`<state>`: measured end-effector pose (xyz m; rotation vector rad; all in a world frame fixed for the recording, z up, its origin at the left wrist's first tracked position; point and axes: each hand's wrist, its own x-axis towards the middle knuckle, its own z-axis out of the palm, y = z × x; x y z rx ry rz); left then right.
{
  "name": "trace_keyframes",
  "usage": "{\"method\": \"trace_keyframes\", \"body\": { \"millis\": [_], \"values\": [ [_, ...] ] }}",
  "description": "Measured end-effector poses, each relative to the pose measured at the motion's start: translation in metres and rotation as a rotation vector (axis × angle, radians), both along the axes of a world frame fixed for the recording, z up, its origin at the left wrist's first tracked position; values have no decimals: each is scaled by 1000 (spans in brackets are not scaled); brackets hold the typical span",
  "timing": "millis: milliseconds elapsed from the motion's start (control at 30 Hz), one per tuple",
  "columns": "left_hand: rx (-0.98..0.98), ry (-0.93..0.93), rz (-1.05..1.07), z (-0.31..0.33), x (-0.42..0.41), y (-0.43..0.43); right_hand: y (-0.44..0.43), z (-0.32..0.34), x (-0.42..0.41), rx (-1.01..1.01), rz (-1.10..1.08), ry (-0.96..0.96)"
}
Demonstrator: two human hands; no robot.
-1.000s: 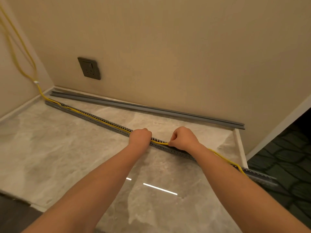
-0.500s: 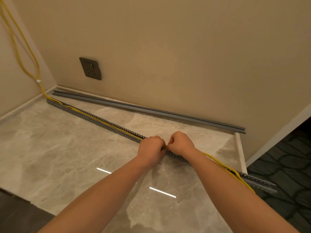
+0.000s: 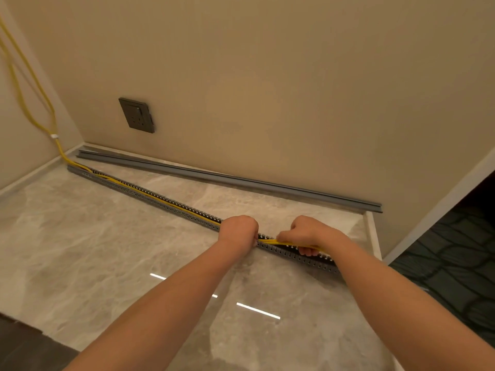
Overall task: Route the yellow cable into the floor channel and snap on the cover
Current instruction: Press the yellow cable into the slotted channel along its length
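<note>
Right hand (image 3: 308, 232) is sliding rightward, away from left hand (image 3: 238, 231), along the slotted floor channel (image 3: 160, 204). Both grips are clenching the yellow cable (image 3: 267, 241), holding it at the channel's open top. Grey cover (image 3: 241, 180) is lying apart, beside the wall (image 3: 267, 103).

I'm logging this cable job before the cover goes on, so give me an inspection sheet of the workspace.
Surface: glossy marble floor.
Job's things: slotted grey channel on the floor; cover lying loose along the wall, not fitted.
Clutter: nothing seen.
Hands: left hand and right hand both grip the yellow cable over the channel.
Cables: it comes down the corner and lies in the channel up to the hands.
Surroundings: dark socket, dark carpet at right.
</note>
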<state>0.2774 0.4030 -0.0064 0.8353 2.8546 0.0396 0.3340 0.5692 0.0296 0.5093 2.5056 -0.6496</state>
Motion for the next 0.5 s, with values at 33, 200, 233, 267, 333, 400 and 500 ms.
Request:
{"method": "trace_keyframes", "body": {
  "millis": [33, 200, 233, 267, 333, 400, 500],
  "values": [
    [2, 3, 0, -1, 0, 0, 7, 3, 2, -60, -25, -25],
    [-13, 28, -13, -2, 3, 1, 19, 2, 12, -181, -74, 42],
    [-17, 38, -15, -1, 4, 2, 18, 0, 13, -167, -67, 61],
    [-24, 50, -18, -1, 6, 2, 17, -3, 14, -137, -48, 76],
    [-27, 91, -28, -2, 12, 4, 13, -6, 15, -47, 2, 97],
    [13, 138, -45, -5, 21, 5, 8, -10, 16, 45, 22, 121],
    [124, 173, -111, -12, 36, 11, 5, -18, 16, 119, -26, 142]
  ]
}}
